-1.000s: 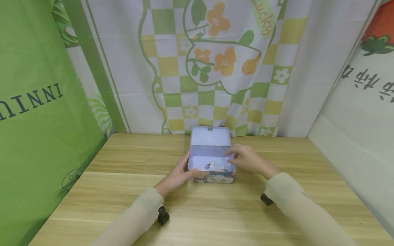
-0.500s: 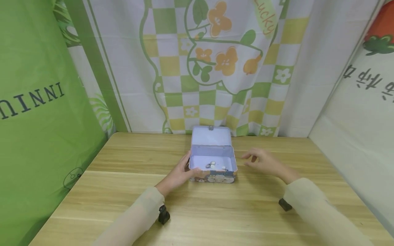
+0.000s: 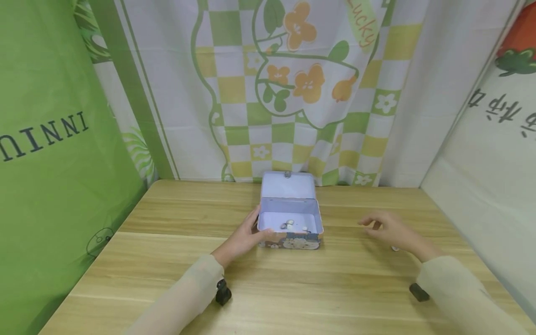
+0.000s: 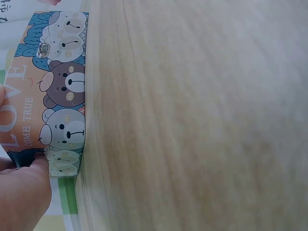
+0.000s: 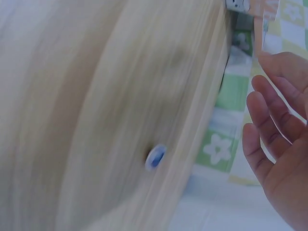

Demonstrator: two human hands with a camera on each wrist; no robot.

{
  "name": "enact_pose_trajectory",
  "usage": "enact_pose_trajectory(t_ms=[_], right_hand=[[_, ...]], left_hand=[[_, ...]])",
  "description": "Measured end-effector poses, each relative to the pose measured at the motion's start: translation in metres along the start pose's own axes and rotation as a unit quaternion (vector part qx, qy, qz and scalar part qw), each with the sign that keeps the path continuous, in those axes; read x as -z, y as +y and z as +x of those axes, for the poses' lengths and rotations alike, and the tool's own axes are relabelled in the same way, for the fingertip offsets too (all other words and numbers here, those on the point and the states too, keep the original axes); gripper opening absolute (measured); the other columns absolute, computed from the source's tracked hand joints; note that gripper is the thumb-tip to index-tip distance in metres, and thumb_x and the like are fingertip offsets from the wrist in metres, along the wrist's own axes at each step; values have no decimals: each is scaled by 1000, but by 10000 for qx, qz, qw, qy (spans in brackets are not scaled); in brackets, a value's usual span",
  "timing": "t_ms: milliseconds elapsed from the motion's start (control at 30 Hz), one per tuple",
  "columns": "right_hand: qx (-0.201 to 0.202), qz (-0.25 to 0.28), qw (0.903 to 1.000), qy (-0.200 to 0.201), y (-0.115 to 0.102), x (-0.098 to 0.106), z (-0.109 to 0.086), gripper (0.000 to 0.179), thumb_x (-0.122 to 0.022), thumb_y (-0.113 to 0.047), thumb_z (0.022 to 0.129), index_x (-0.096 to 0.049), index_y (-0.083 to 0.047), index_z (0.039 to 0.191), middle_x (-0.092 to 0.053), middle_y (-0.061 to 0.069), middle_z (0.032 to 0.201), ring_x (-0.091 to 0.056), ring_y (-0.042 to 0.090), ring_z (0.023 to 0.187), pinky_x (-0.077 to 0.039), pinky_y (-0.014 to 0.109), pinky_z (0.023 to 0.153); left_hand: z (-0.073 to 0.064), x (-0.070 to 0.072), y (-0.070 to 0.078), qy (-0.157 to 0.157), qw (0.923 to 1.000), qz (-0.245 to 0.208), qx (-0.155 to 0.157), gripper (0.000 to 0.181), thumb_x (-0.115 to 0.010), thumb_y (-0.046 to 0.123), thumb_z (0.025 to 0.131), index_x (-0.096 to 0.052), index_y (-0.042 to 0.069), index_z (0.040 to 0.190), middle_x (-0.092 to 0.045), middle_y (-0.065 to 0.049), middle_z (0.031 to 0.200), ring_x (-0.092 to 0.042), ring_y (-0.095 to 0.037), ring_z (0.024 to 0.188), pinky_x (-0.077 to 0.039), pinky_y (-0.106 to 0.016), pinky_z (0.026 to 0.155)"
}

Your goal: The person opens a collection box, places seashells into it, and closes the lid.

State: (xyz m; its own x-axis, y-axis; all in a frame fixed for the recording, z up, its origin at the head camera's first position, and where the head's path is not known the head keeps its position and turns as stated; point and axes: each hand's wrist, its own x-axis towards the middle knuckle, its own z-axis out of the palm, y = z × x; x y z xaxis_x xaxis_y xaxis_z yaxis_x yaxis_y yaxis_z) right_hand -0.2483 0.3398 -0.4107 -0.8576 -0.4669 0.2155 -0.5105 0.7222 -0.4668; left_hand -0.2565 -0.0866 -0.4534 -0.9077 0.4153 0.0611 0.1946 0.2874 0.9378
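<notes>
A small tin box (image 3: 301, 241) with cartoon bears and pale lilac insides stands with its lid (image 3: 289, 185) raised. Inside lie a few small pale and dark pieces (image 3: 289, 225), too small to make out. My left hand (image 3: 242, 237) grips the box at its left front corner, thumb on the printed front (image 4: 65, 130). To the right of the box, my right hand (image 3: 391, 231) hovers over the table, fingers loosely bent and holding nothing. Just below it on the table is a small round white disc with a blue middle (image 5: 155, 157), partly covered by the hand in the head view.
The wooden table (image 3: 276, 293) reaches back to a checked, flowered curtain (image 3: 272, 139). Green cloth (image 3: 63, 195) hangs at the left, white cloth (image 3: 481, 186) at the right. A thin dark cable (image 3: 98, 242) shows beyond the left table edge.
My right hand has moved from the box's right side away to the right across the table. The small round disc now shows beneath it. My left hand and the box stay in place.
</notes>
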Motion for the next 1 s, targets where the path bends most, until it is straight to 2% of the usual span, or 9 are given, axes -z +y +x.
enact_pose_trajectory(t_ms=[267, 400, 533, 733, 800, 900, 1000], right_hand=[[-533, -131, 9984, -106, 13, 6, -25, 23, -75, -10, 90, -73, 0, 111, -71, 12, 106, -62, 14, 82, -54, 25, 62], [-561, -102, 9984, -63, 21, 6, -36, 23, -76, -9, 89, -72, 4, 107, -71, 14, 103, -62, 12, 77, -53, 25, 61], [-595, 118, 9982, 26, 32, 6, -45, 21, -76, -6, 88, -72, 6, 105, -71, 18, 101, -62, 9, 71, -54, 25, 58], [-779, 142, 9968, -144, 45, 7, -56, 20, -75, -7, 89, -72, 5, 105, -71, 21, 104, -67, 15, 78, -56, 26, 67], [-885, 107, 9959, -180, 47, 7, -59, 22, -76, -10, 89, -73, 2, 107, -72, 19, 106, -68, 21, 83, -58, 30, 71], [-1092, 110, 9937, -216, 48, 6, -63, 25, -76, -18, 91, -73, -1, 109, -71, 18, 109, -68, 30, 92, -58, 44, 79], [-1222, 44, 9923, -216, 47, 5, -65, 28, -75, -24, 92, -74, -3, 110, -71, 16, 110, -66, 33, 96, -56, 55, 82]], left_hand=[[0, 0, 0, 17, 10000, 80, 0, 93, -67, 31, 99, -1, 12, 162, 1, -14, 167, -19, -32, 149, -24, -42, 118], [0, 0, 0, -13, 10000, 5, -28, 91, -66, 25, 100, -1, 11, 162, 2, -15, 167, -20, -34, 149, -25, -43, 118], [0, 1, 0, -16, 10000, 29, -29, 91, -66, 27, 100, -1, 11, 162, 2, -15, 167, -20, -34, 149, -25, -42, 118], [0, 1, -1, 11, 10000, 89, -14, 93, -66, 32, 99, -1, 12, 162, 2, -15, 167, -20, -34, 148, -24, -43, 118], [0, 0, -2, 25, 9999, 102, -3, 92, -66, 31, 99, -2, 13, 162, 1, -15, 167, -21, -35, 148, -24, -44, 118], [-1, 0, -1, 37, 9999, 126, 46, 91, -66, 30, 99, -2, 13, 162, 1, -14, 167, -20, -33, 149, -23, -43, 119], [-1, 0, -1, 19, 9999, 102, 55, 91, -66, 30, 100, -2, 14, 162, 1, -13, 167, -19, -33, 149, -23, -43, 119]])
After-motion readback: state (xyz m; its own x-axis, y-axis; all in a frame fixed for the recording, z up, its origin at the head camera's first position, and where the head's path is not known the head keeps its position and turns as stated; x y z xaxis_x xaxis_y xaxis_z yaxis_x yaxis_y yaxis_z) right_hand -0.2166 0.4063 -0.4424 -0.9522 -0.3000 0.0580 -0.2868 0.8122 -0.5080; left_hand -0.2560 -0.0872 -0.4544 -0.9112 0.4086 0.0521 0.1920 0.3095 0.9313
